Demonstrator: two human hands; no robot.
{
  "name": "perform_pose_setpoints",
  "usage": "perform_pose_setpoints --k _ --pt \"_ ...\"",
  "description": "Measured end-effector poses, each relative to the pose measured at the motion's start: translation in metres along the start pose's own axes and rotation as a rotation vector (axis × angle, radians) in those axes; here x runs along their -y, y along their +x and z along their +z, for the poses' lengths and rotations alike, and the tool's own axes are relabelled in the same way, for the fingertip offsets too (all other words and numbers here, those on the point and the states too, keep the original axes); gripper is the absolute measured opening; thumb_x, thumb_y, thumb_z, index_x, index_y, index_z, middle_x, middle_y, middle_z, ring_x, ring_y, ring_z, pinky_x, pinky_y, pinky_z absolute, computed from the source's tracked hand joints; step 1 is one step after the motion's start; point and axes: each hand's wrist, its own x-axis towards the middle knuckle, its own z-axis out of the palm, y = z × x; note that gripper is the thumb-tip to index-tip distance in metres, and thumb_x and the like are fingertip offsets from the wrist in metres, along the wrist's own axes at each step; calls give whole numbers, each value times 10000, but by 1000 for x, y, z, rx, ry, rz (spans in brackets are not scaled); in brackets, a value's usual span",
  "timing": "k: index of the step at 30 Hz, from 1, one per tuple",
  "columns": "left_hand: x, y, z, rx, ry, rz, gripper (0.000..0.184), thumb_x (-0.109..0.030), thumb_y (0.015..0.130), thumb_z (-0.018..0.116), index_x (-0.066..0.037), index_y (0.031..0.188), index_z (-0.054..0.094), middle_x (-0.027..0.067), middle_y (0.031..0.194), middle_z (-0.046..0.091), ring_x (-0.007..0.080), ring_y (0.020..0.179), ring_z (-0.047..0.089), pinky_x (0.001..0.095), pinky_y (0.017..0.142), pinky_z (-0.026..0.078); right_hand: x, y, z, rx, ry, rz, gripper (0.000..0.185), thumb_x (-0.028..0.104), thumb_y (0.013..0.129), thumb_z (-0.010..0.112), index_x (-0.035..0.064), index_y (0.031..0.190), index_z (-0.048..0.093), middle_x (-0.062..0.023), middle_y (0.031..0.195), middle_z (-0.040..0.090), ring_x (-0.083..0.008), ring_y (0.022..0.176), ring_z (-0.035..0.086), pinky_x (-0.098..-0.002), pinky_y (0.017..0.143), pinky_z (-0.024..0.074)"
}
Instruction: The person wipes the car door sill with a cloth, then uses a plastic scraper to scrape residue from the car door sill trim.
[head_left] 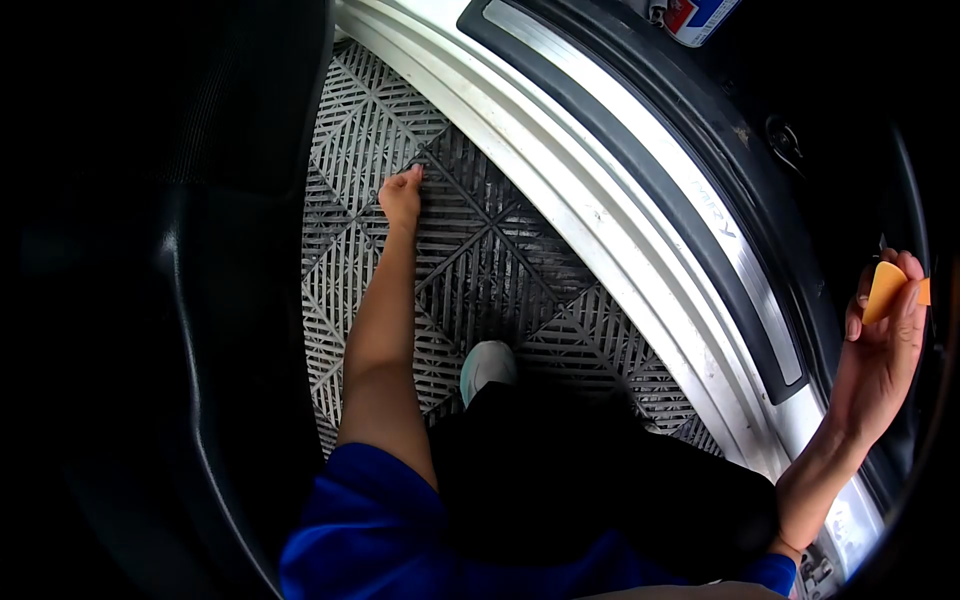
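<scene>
Our right hand (885, 345) is pinching an orange piece (882, 294), a finger hiding its middle; our left hand (402, 198) is showing curled fingers, whether around anything we cannot tell.

Flat yellow-orange piece with rounded corners (884, 291), standing tilted, partly covered by the right hand (886, 342) holding it, material unclear
</scene>
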Motion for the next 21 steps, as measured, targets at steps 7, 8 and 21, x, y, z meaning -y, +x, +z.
perform_pose_setpoints --k 7,8,21 --pt "-8 -4 -4 36 53 -55 491 -469 1005 457 -133 903 800 123 904 705 256 910 627 352 879 459 1 0 4 -6 14 7 398 313 1054 432 39 1333 504 -94 1210 546 -103 882 530 -198 654 408" --pt "-10 -6 -5 5 170 -1 488 -470 1009 442 -149 920 799 118 990 680 285 977 586 374 913 435 1 0 4 10 26 10 397 310 1055 431 37 1333 504 -94 1208 547 -102 880 529 -199 653 408" --pt "-14 -63 -8 21 815 357 409 -403 1038 347 -286 1250 676 73 1396 475 294 1286 380 440 1054 287 2 -2 10 -64 -10 3 392 298 1059 425 23 1326 505 -102 1172 552 -92 847 526 -195 645 411"
